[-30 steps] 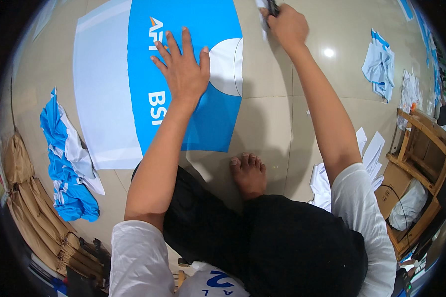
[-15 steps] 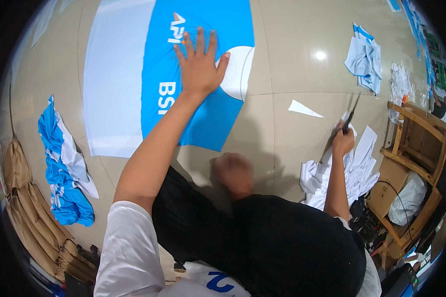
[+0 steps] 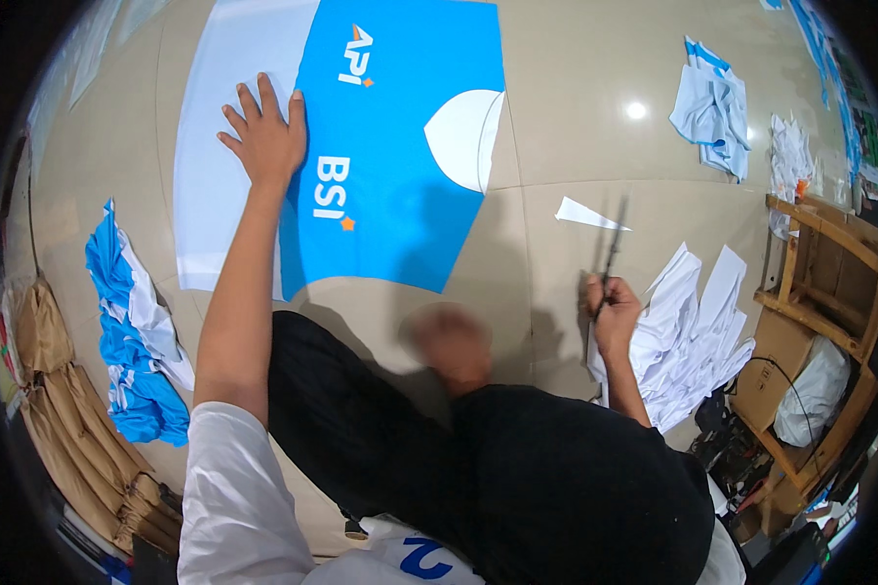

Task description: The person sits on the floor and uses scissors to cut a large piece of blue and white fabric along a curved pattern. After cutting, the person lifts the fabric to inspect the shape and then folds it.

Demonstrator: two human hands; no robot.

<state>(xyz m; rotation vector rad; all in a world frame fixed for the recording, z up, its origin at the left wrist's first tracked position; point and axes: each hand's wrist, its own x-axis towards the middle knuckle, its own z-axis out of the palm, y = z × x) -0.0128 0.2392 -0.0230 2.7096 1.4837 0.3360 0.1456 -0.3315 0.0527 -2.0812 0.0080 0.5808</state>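
Observation:
A blue printed fabric panel [image 3: 390, 136] lies flat on the tiled floor, with a white neck-shaped patch on its right edge. It overlaps or adjoins a pale white fabric sheet [image 3: 215, 195] on the left. My left hand [image 3: 268, 136] rests flat on the pale sheet beside the blue edge, fingers spread. My right hand [image 3: 615, 310] is closed round dark scissors [image 3: 613, 239], blades pointing away from me and slightly blurred. Just by the blades lies a small white fabric triangle [image 3: 580, 212]. Right of that hand is a heap of white fabric scraps [image 3: 688, 331].
Blue and white fabric pieces [image 3: 132, 331] are bunched at the left. More cut fabric [image 3: 714, 112] lies far right. A wooden frame [image 3: 829, 273] and a cardboard box [image 3: 771, 366] stand at the right edge. Brown cloth [image 3: 63, 419] hangs at the near left. My bare foot [image 3: 449, 346] is below the panel.
My left hand has moved left from the blue panel onto the pale sheet. My right hand has swung left with the scissors, from beside the white heap towards the small triangle.

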